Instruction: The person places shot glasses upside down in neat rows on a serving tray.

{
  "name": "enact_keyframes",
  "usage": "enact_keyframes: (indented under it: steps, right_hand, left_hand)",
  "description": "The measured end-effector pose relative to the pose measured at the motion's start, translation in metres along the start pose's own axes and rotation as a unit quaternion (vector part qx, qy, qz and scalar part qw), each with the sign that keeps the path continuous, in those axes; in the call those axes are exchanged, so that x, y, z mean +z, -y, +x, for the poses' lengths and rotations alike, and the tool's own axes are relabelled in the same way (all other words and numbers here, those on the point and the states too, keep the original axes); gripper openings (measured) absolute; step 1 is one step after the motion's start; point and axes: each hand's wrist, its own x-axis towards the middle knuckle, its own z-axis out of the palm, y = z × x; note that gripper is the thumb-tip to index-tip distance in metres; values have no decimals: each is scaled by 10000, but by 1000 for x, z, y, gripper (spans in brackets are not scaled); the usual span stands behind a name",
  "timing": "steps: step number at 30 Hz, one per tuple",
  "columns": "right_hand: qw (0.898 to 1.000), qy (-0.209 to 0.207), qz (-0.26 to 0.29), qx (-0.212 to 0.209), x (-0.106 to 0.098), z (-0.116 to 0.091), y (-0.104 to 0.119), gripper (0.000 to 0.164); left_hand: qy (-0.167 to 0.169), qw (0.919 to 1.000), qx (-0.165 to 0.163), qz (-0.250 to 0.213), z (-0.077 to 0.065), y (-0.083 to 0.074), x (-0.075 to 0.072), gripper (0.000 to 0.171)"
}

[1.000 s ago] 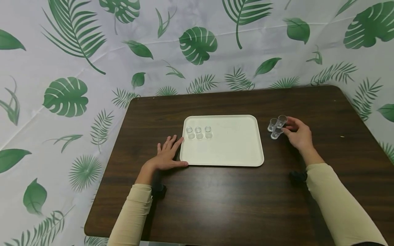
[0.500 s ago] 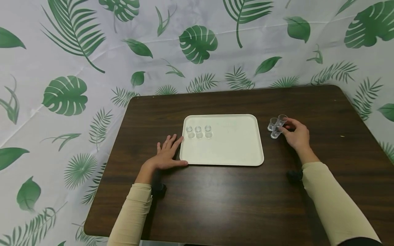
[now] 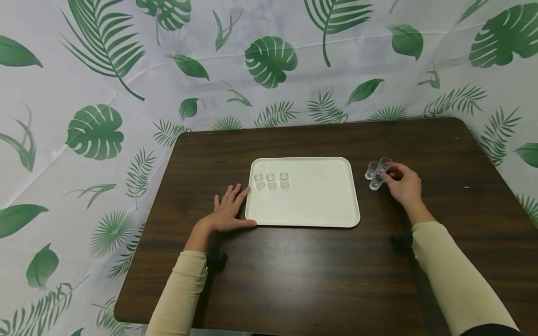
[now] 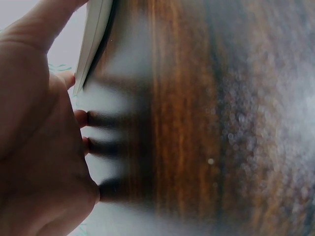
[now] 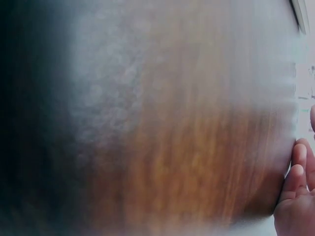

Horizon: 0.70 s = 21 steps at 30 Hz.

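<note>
1. Head view, changes: compared with a second ago, the right hand (image 3: pixel 405 184) is sitting slightly further left, its thumb now reaching over the nearest of the clustered cups (image 3: pixel 372 169). Against half a second ago, it is holding nearly the same place. The left hand (image 3: pixel 224 215), the tray (image 3: pixel 313 205) and everything on it are staying put.

2. Head view, containers: the white tray is lying flat on the worktop (image 3: pixel 294 280) and carrying three clear glasses (image 3: pixel 271 181) in a row, at its left end, toward the far side. They are standing just apart from one another. Three more, the clustered cups, are standing close together on the worktop, just beside the tray's right edge. What any of them is holding is too small to tell.

3. Head view, hands: the left hand is spreading its fingers straight, index finger and thumb touching the tray's left edge and near corner. The right hand is bending its fingers and thumb at the cluster's right side; whether it is gripping a cup, I cannot tell.

4. Left wrist view: the left hand is reaching toward the tray's edge, fingertips meeting the worktop.

5. Right wrist view: the worktop is filling most of the view, blurred; bent fingers are showing at lower right.
</note>
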Motion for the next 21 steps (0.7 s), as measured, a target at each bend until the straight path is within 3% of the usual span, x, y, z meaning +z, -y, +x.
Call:
enact_keyframes:
  steps: [16, 21]
  right_hand:
    - [9996, 129, 117, 232, -3, 0, -3, 42]
    - [9984, 106, 438, 356, -6, 0, 0, 45]
  left_hand:
    - [49, 10000, -85, 16, 0, 1, -1, 106]
    - [44, 10000, -66, -35, 0, 1, -2, 106]
